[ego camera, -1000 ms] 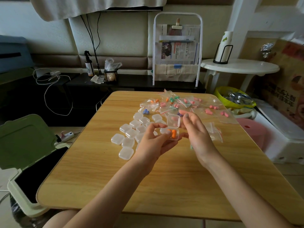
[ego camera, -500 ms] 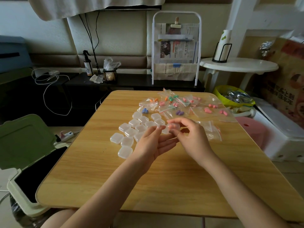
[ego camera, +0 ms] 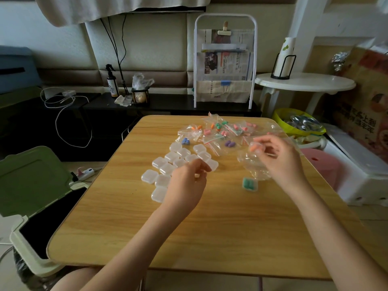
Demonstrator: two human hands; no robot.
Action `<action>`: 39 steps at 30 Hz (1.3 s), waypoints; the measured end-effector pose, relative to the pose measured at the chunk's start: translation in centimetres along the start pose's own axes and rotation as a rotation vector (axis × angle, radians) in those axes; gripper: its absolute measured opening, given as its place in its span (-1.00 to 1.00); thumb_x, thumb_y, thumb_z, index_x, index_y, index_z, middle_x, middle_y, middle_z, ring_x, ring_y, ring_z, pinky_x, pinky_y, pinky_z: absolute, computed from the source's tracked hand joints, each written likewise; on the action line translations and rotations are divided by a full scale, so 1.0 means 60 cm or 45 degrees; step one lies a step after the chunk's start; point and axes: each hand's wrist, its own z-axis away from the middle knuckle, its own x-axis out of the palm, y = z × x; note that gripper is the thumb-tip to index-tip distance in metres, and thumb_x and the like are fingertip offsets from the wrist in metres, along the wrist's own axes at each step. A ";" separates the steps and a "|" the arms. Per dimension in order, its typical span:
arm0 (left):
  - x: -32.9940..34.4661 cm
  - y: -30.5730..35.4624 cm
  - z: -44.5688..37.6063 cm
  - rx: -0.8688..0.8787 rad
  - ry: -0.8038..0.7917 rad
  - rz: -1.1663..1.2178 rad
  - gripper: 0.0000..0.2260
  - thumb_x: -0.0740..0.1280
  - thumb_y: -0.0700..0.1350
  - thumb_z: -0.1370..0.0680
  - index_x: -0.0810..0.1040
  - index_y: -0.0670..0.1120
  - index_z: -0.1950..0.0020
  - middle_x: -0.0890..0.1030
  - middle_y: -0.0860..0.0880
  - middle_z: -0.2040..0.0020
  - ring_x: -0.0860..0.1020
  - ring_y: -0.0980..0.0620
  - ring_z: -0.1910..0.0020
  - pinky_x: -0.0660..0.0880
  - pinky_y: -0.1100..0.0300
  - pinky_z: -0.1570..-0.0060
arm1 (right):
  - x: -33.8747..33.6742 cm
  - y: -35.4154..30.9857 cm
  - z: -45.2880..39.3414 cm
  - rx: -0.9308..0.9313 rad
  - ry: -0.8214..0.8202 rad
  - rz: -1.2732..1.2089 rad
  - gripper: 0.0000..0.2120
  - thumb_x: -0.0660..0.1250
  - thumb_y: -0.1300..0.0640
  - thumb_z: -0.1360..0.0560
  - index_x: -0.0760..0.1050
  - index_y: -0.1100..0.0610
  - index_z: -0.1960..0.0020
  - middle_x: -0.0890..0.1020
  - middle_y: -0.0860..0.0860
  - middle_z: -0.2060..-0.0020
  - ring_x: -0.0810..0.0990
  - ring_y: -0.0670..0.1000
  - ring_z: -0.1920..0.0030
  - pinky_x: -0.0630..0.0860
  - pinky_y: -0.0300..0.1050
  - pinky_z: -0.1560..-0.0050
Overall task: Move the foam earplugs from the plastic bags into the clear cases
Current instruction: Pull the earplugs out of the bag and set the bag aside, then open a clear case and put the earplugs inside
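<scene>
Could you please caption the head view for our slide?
Right hand holds a case of orange earplugs; left hand reaches the empty cases.

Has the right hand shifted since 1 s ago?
Yes. The right hand, pinching the case with orange earplugs, moved right, away from the cluster of empty cases toward the table's right edge.

I see a light wood-grain table (ego camera: 189,227). Earplugs in the bags (ego camera: 222,131) read orange, pink, green, blue, purple — one closed case (ego camera: 250,184) shows teal. The empty cases (ego camera: 168,169) are translucent white; the bin lid (ego camera: 31,177) is green.
</scene>
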 end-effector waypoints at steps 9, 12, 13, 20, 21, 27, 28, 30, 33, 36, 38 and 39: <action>-0.002 -0.029 0.004 0.121 -0.204 -0.703 -0.70 0.23 -0.11 -0.57 0.46 0.02 -0.31 0.43 0.10 -0.35 0.27 0.01 -0.36 0.20 0.18 -0.27 | -0.057 0.034 -0.001 0.244 -0.424 0.234 -0.84 0.50 0.23 -0.38 0.57 0.01 0.19 0.66 -0.10 0.18 0.62 -0.07 0.13 0.55 -0.12 0.11; -0.004 -0.028 0.004 0.126 -0.221 -0.732 -0.67 0.21 -0.12 -0.58 0.43 0.04 -0.35 0.41 0.11 -0.37 0.27 0.02 -0.37 0.19 0.18 -0.28 | -0.057 0.022 0.008 0.247 -0.568 0.269 -0.83 0.53 0.24 -0.35 0.59 0.01 0.22 0.67 -0.04 0.20 0.63 -0.03 0.12 0.56 -0.09 0.06; -0.004 -0.028 0.003 0.128 -0.221 -0.727 -0.66 0.21 -0.14 -0.58 0.43 0.04 -0.35 0.40 0.11 -0.37 0.26 0.02 -0.37 0.20 0.18 -0.29 | -0.056 0.020 0.010 0.248 -0.602 0.261 -0.84 0.53 0.24 -0.35 0.59 0.03 0.23 0.67 -0.02 0.20 0.63 -0.02 0.11 0.57 -0.07 0.02; -0.006 -0.037 -0.005 0.112 -0.181 -0.687 -0.62 0.26 -0.09 -0.57 0.38 0.02 -0.39 0.43 0.05 -0.37 0.30 -0.02 -0.36 0.28 0.12 -0.29 | -0.062 0.017 0.015 0.279 -0.738 0.282 -0.81 0.52 0.30 -0.33 0.60 0.05 0.32 0.69 -0.15 0.24 0.61 -0.16 0.01 0.50 -0.08 -0.16; -0.005 -0.038 -0.008 0.101 -0.168 -0.686 -0.62 0.26 -0.06 -0.57 0.38 0.02 -0.39 0.44 0.04 -0.36 0.31 -0.02 -0.35 0.29 0.12 -0.28 | -0.065 0.015 0.014 0.281 -0.744 0.289 -0.81 0.52 0.30 -0.33 0.60 0.05 0.32 0.69 -0.17 0.25 0.61 -0.18 0.02 0.49 -0.11 -0.15; -0.001 -0.040 -0.029 0.073 -0.125 -0.779 -0.65 0.25 -0.06 -0.58 0.41 -0.08 -0.37 0.43 -0.02 -0.34 0.32 -0.05 -0.32 0.28 0.12 -0.21 | -0.075 0.009 0.010 0.333 -0.810 0.345 -0.81 0.53 0.26 -0.34 0.61 0.02 0.33 0.69 -0.15 0.21 0.61 -0.21 0.05 0.49 -0.16 -0.08; -0.001 -0.041 -0.032 0.065 -0.121 -0.806 -0.66 0.23 -0.07 -0.59 0.42 -0.09 -0.36 0.42 -0.03 -0.35 0.31 -0.06 -0.32 0.26 0.12 -0.22 | -0.076 0.011 0.009 0.343 -0.817 0.354 -0.81 0.53 0.24 -0.34 0.61 0.01 0.33 0.69 -0.15 0.20 0.60 -0.20 0.03 0.49 -0.11 -0.13; 0.000 -0.043 -0.035 0.048 -0.107 -0.837 -0.67 0.21 -0.10 -0.59 0.42 -0.08 -0.36 0.40 -0.02 -0.36 0.29 -0.06 -0.33 0.22 0.13 -0.23 | -0.075 0.013 0.009 0.341 -0.816 0.357 -0.82 0.55 0.19 -0.33 0.62 -0.01 0.35 0.69 -0.15 0.18 0.61 -0.18 0.00 0.51 -0.05 -0.17; 0.003 -0.044 -0.038 0.050 -0.089 -0.848 -0.71 0.20 -0.10 -0.59 0.44 -0.07 -0.30 0.44 0.00 -0.33 0.29 -0.07 -0.33 0.21 0.13 -0.19 | -0.069 0.012 0.009 0.325 -0.781 0.359 -0.79 0.55 0.21 -0.32 0.63 -0.06 0.37 0.69 -0.10 0.21 0.64 -0.07 0.07 0.57 -0.01 -0.07; 0.004 -0.046 -0.040 0.038 -0.091 -0.834 -0.75 0.22 -0.13 -0.57 0.44 -0.08 -0.25 0.50 0.00 -0.28 0.29 -0.05 -0.34 0.22 0.12 -0.17 | -0.065 0.014 0.009 0.330 -0.830 0.405 -0.74 0.53 0.30 -0.32 0.63 -0.05 0.37 0.69 -0.05 0.20 0.63 0.02 0.12 0.59 0.01 0.00; 0.005 -0.046 -0.040 0.031 -0.086 -0.811 -0.74 0.22 -0.14 -0.56 0.43 -0.08 -0.25 0.53 -0.01 -0.25 0.29 -0.05 -0.35 0.21 0.12 -0.18 | -0.065 0.015 0.009 0.331 -0.867 0.411 -0.74 0.54 0.29 -0.31 0.64 -0.06 0.36 0.69 -0.01 0.16 0.61 0.01 0.13 0.59 0.02 0.00; 0.005 -0.045 -0.040 0.040 -0.076 -0.797 -0.74 0.22 -0.14 -0.56 0.43 -0.08 -0.25 0.54 -0.01 -0.24 0.30 -0.05 -0.36 0.21 0.12 -0.19 | -0.065 0.014 0.008 0.331 -0.874 0.406 -0.76 0.54 0.28 -0.31 0.64 -0.05 0.35 0.69 -0.01 0.16 0.61 -0.01 0.14 0.59 0.01 0.00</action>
